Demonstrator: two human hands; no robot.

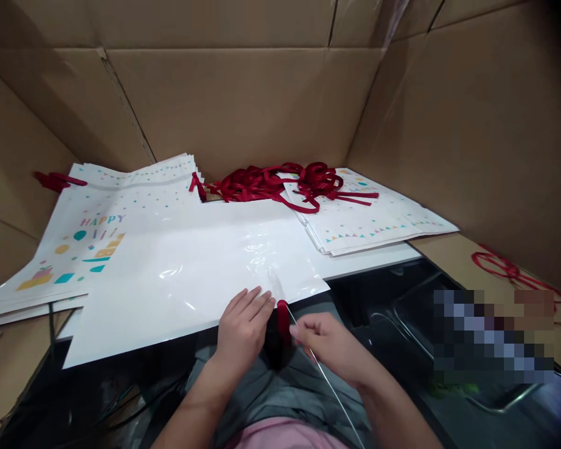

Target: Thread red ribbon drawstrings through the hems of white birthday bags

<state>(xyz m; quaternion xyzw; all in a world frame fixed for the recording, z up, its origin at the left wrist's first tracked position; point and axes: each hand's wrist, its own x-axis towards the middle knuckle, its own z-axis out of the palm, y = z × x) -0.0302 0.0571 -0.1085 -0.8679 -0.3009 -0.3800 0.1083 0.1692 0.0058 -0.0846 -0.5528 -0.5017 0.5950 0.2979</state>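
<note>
A glossy white sheet (182,268), probably the blank side of a printed bag or panel, lies in front of me with its near edge over my lap. My left hand (244,324) rests flat on that edge, fingers together and stretched forward. Just right of its fingertips a dark red ribbon (284,321) loops at the edge and hangs down. My right hand (325,343) is closed in a pinch on a thin pale metal rod (327,380), which slants from beside the ribbon toward my lower right. Whether the fingers also hold the ribbon is hidden.
Printed sheets marked HAPPY (75,249) are stacked at left, another printed stack (369,224) at right. A heap of red ribbons (262,184) lies behind. Cardboard walls (243,106) enclose the back and sides. Thin red cord (509,271) lies far right.
</note>
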